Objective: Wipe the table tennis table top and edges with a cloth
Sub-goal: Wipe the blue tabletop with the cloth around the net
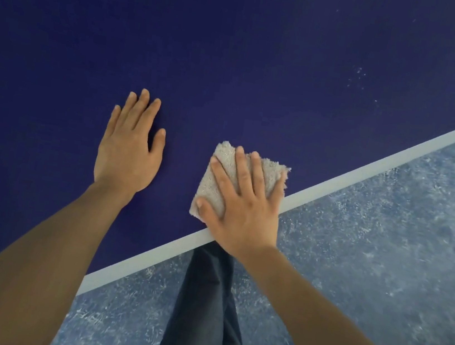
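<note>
The dark blue table tennis table top (238, 42) fills the upper left of the head view. Its white edge line (382, 165) runs diagonally from lower left to upper right. A folded beige cloth (216, 179) lies flat on the top just inside that edge. My right hand (245, 204) presses down on the cloth with fingers spread, heel of the palm over the white line. My left hand (129, 146) rests flat on the bare blue surface to the left of the cloth, fingers apart, holding nothing.
Pale specks of dust (358, 76) dot the blue top toward the upper right. Beyond the table edge is a mottled blue-grey floor (382, 267). My dark trouser leg (206, 315) stands against the edge below my right hand.
</note>
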